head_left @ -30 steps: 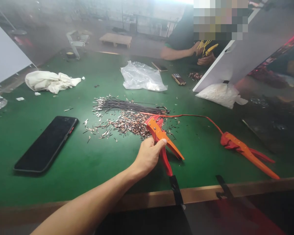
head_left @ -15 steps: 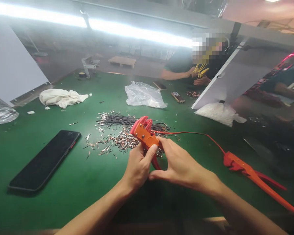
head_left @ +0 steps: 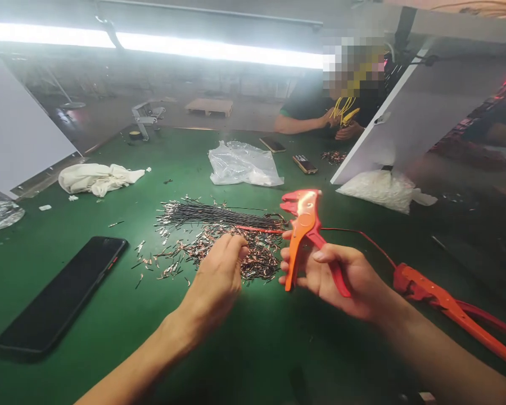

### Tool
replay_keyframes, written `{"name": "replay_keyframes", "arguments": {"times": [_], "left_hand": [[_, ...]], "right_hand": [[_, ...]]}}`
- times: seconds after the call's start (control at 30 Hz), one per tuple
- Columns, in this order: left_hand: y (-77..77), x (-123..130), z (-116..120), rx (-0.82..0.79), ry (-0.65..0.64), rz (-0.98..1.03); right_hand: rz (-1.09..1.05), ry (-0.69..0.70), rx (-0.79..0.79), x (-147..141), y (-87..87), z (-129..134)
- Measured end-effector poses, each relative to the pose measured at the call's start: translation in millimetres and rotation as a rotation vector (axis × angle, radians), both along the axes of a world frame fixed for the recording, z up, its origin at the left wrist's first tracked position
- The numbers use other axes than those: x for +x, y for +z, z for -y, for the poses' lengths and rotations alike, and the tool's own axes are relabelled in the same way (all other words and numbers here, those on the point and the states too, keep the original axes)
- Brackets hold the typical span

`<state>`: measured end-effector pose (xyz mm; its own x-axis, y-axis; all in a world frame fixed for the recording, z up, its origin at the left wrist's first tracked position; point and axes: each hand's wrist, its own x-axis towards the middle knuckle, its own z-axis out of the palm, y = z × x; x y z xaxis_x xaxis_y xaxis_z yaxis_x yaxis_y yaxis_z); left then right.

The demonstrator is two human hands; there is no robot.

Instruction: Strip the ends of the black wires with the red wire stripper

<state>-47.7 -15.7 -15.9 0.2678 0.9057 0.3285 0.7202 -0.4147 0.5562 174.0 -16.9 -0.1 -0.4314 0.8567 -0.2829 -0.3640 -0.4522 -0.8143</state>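
My right hand (head_left: pixel 341 275) is wrapped round the handles of an orange and red wire stripper (head_left: pixel 306 219), held upright with its jaws pointing up and left. My left hand (head_left: pixel 219 270) hangs over a heap of short wire offcuts (head_left: pixel 257 264), fingers bent together; whatever they pinch, if anything, is hidden. Behind the heap lies a bundle of black wires (head_left: pixel 211 212) with bare, shiny ends at the left. A red strip (head_left: pixel 261 230) runs between bundle and heap, towards a thin red wire (head_left: pixel 354 230) on the right.
A second wire stripper (head_left: pixel 442 298) lies on the right of the green table (head_left: pixel 160 292). A black phone (head_left: pixel 63 292) is at left. Further back are a clear plastic bag (head_left: pixel 244 166), a white cloth (head_left: pixel 96 179) and a filled white bag (head_left: pixel 379 190). A co-worker (head_left: pixel 306 112) handles yellow wires opposite.
My hands have parted. The right hand now has the wire stripper by its handles, turned upright and moved right; my left hand has let go and shifted left over the offcuts.
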Motion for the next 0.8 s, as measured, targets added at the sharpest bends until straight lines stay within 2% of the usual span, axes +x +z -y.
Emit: {"name": "replay_keyframes", "arguments": {"times": [0.07, 0.2, 0.37, 0.47, 0.6, 0.8], "left_hand": [[-7.1, -5, -4, 0.159, 0.025, -0.045], [-18.3, -10, -5, 0.359, 0.112, -0.112], [-21.1, -12, 1, 0.536, 0.148, -0.105], [-21.4, -17, 1, 0.585, 0.160, -0.191], [-20.0, -27, 0, 0.612, 0.215, -0.325], [-15.9, -33, 2, 0.596, 0.231, -0.327]], "right_hand": [[-0.197, 0.003, -0.092, 4, -0.3, 6], [-0.320, 0.027, -0.028, -2, -14.6, 16], [-0.322, 0.255, 0.013, -1, -38.6, 23], [-0.299, 0.351, -0.007, 2, -47.5, 26], [-0.340, 0.354, -0.034, -2, -54.9, 30], [-0.473, 0.431, -0.115, -12, -66.5, 37]]}}
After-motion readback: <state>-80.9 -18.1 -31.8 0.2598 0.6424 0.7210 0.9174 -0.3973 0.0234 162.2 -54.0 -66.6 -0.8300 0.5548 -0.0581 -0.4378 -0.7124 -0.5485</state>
